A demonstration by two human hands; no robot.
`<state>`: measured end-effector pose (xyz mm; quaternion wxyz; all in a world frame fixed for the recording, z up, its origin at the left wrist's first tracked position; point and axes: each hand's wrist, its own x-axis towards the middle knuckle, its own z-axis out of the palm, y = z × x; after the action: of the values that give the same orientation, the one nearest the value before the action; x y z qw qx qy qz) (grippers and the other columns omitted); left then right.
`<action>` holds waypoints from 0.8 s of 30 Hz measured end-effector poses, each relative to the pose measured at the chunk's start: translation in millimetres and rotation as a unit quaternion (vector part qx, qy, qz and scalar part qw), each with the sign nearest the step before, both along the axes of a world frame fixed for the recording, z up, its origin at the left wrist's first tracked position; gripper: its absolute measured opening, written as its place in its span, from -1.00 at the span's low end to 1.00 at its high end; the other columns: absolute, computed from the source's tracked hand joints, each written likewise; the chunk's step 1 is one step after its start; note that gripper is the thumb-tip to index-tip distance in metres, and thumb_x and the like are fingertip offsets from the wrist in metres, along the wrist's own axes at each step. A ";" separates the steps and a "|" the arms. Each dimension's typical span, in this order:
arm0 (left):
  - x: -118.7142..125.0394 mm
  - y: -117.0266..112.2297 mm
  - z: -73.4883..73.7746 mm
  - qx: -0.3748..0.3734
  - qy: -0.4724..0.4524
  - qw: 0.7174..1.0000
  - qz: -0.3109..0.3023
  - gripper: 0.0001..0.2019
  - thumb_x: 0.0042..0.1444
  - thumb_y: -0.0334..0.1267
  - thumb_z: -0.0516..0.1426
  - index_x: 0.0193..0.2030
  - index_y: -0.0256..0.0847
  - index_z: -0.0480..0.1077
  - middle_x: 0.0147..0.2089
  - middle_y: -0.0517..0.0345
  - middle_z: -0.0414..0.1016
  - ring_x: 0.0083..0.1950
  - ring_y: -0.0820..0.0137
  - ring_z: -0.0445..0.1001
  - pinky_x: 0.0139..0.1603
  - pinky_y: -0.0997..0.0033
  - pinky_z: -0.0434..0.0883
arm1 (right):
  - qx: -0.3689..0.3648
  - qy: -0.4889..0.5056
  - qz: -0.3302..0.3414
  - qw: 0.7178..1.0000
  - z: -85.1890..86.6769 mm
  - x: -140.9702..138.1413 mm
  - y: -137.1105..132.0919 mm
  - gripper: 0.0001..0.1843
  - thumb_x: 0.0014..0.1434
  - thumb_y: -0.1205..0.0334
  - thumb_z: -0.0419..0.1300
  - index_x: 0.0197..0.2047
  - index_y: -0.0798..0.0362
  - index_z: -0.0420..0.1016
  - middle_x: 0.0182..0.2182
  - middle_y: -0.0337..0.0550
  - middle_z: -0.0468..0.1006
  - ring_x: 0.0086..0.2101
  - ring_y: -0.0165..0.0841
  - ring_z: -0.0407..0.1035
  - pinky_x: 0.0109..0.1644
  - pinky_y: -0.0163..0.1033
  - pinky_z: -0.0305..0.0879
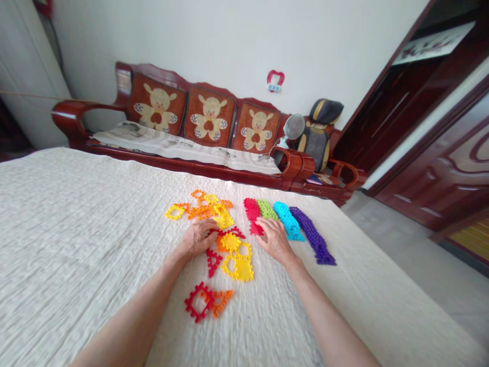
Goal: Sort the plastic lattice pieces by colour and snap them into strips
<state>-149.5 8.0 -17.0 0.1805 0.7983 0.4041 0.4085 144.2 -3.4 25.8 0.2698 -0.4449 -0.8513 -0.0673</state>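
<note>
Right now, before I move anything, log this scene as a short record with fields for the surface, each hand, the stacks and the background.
surface: quilt
left hand: resting on loose pieces of yellow, orange and red plastic
right hand: fingers against red stack
stacks, left to right: red, green stack, blue stack, purple stack
background: wooden bench with three cushions

free: quilt (76, 239) left of left hand (196, 238) | blocked: yellow plastic tiles (233, 255) between it and right hand (274, 239)
</note>
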 end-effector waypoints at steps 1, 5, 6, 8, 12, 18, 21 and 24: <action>-0.1 0.2 -0.2 0.000 0.003 1.000 0.002 -0.77 0.12 -0.25 0.08 -0.13 -0.14 0.52 -0.04 0.05 0.55 -0.02 0.26 0.50 0.06 0.25 0.43 | 0.006 -0.004 0.001 1.000 -0.3 -1.5 9.2 -0.56 0.09 0.36 0.16 0.08 -0.02 0.38 0.08 0.00 0.47 0.09 -0.05 0.29 0.17 0.17 0.12; 0.0 0.2 0.1 0.003 0.013 1.000 0.010 -0.77 0.12 -0.26 0.08 -0.14 -0.16 0.52 -0.03 0.04 0.54 -0.01 0.27 0.50 0.05 0.25 0.43 | 0.017 -0.025 -0.007 1.000 -5.5 -2.5 37.7 -0.57 0.11 0.39 0.12 0.07 0.01 0.38 0.10 0.05 0.45 0.11 -0.01 0.26 0.18 0.28 -0.01; 0.1 0.1 0.4 0.003 0.014 1.000 0.010 -0.77 0.12 -0.27 0.08 -0.14 -0.15 0.51 -0.04 0.04 0.54 -0.02 0.27 0.50 0.05 0.26 0.43 | 0.017 -0.033 -0.010 0.999 -6.8 -1.9 42.3 -0.57 0.12 0.40 0.11 0.08 0.02 0.38 0.11 0.06 0.45 0.11 -0.01 0.25 0.18 0.28 -0.01; 0.0 0.2 0.5 0.002 0.014 1.000 0.007 -0.77 0.13 -0.27 0.07 -0.13 -0.14 0.51 -0.03 0.06 0.54 -0.02 0.29 0.50 0.06 0.26 0.43 | 0.024 -0.046 -0.016 0.999 -8.4 -0.2 48.2 -0.55 0.11 0.41 0.10 0.09 0.03 0.37 0.14 0.07 0.41 0.14 -0.01 0.21 0.18 0.26 -0.01; -0.5 1.1 -1.9 -0.002 0.014 1.000 0.005 -0.77 0.14 -0.27 0.08 -0.12 -0.14 0.51 -0.03 0.07 0.54 -0.01 0.29 0.49 0.06 0.27 0.43 | 0.060 -0.025 -0.052 0.997 -8.3 0.7 45.4 -0.52 0.08 0.42 0.13 0.10 0.04 0.37 0.23 0.07 0.28 0.19 -0.02 0.13 0.20 0.23 0.00; 0.1 1.2 -4.3 -0.016 -0.008 1.000 0.006 -0.74 0.08 -0.36 0.06 -0.13 -0.13 0.51 -0.05 0.11 0.56 0.00 0.30 0.49 0.10 0.27 0.41 | 0.051 0.074 -0.004 0.996 -12.6 -19.2 -5.5 -0.63 0.14 0.40 0.05 0.02 0.04 0.43 0.04 0.00 0.45 0.07 -0.18 0.30 0.18 0.03 0.19; 0.9 2.2 -4.4 -0.029 -0.016 0.999 0.041 -0.68 0.05 -0.44 0.00 -0.16 -0.15 0.52 -0.10 0.15 0.58 -0.04 0.34 0.51 0.09 0.29 0.41 | 0.007 0.115 0.047 0.992 -14.5 -37.4 -44.7 -0.68 0.16 0.40 0.04 -0.05 0.02 0.46 -0.07 -0.04 0.50 -0.01 -0.23 0.35 0.11 -0.04 0.28; 0.6 3.9 -4.9 -0.036 -0.032 0.996 0.077 -0.67 0.05 -0.46 -0.03 -0.19 -0.19 0.53 -0.14 0.15 0.60 -0.09 0.37 0.52 0.06 0.31 0.43 | -0.045 0.130 0.104 0.985 -12.2 -52.9 -80.3 -0.74 0.15 0.36 0.08 -0.10 0.00 0.47 -0.09 -0.06 0.51 -0.02 -0.22 0.36 0.10 -0.03 0.28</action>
<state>-149.0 11.9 -22.0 0.1898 0.7445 0.4726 0.4316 91.3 -83.7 13.6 0.3632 -0.3702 -0.8531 0.0577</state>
